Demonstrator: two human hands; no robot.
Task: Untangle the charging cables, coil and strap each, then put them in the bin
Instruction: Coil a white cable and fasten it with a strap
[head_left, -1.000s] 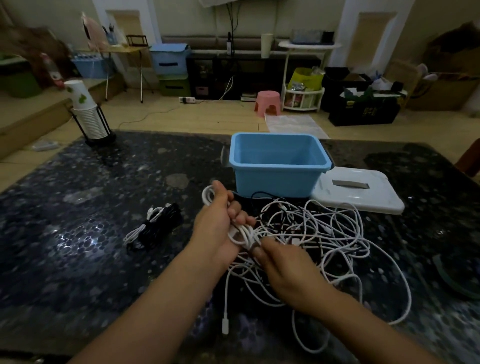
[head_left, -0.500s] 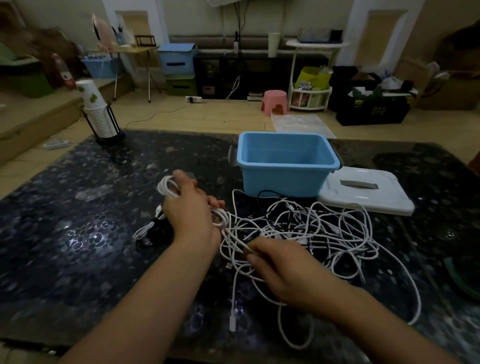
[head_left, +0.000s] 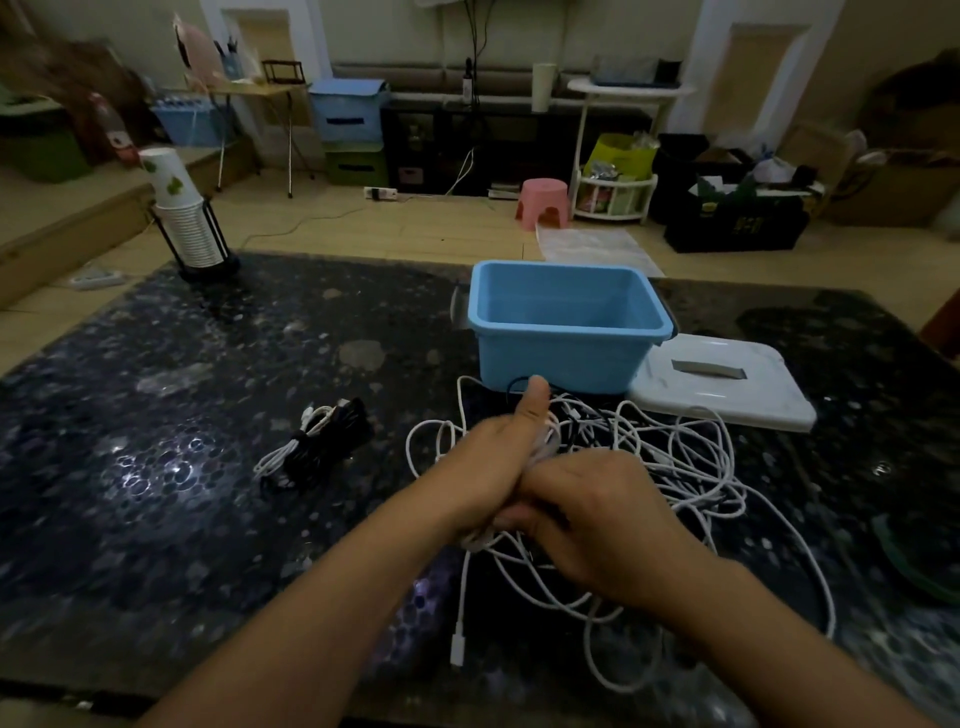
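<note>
Left hand (head_left: 485, 467) curled round white cable loops, thumb up. Right hand (head_left: 597, 519) fingers curled on the same strands, touching left. Cable tangle (head_left: 675, 467) on table (head_left: 156, 493), just before empty blue bin (head_left: 566, 332). Lid (head_left: 722, 384) beside bin. No legible writing.

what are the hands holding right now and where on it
Both hold the white charging cable: the left hand grips a bunch of its gathered loops, thumb up, and the right hand grips the strands right beside it, above the tangled pile.
</note>
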